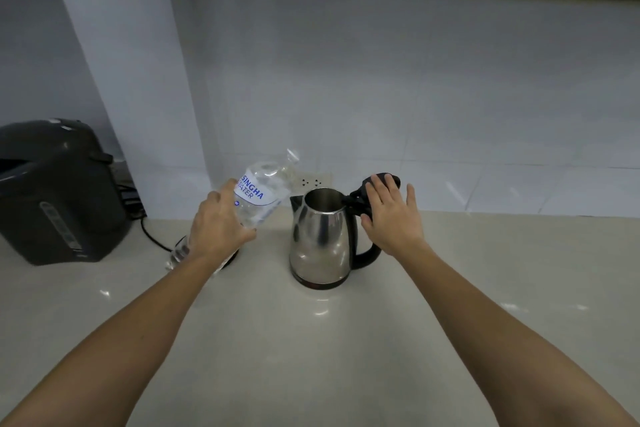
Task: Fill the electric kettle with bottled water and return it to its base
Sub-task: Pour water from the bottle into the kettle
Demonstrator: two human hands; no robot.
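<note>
Fingers [242,236] of left hand [218,225] clamped round the bottle [258,194], frame centre-left. Bottle tilted, bottom end up toward the wall, neck end hidden behind the wrist; white label with blue "SINGHA WATER" text faces camera. Clear plastic, water level hard to tell.

Right hand [391,215] at frame centre-right, fingers spread apart, gripping nothing. Palm sits over the top of the kettle's black handle [367,253], fingertips against the raised lid [381,178]. Whether the palm touches the handle can't be told.

Kettle [323,236]: steel, upright on the worktop [311,357], mid-frame just right of the bottle. Lid flipped open and back, mouth exposed, spout toward the bottle. Inside looks bare metal as far as visible. Not on its base.

Base [232,258]: dark disc, mostly hidden under the left wrist, lower left of kettle, apart from it. Black cord [152,236] runs from it toward the left.

Dark grey water dispenser [55,194] at left edge of frame on the worktop, against the wall. White socket [311,181] on the tiled wall behind the kettle, between bottle and lid.
</note>
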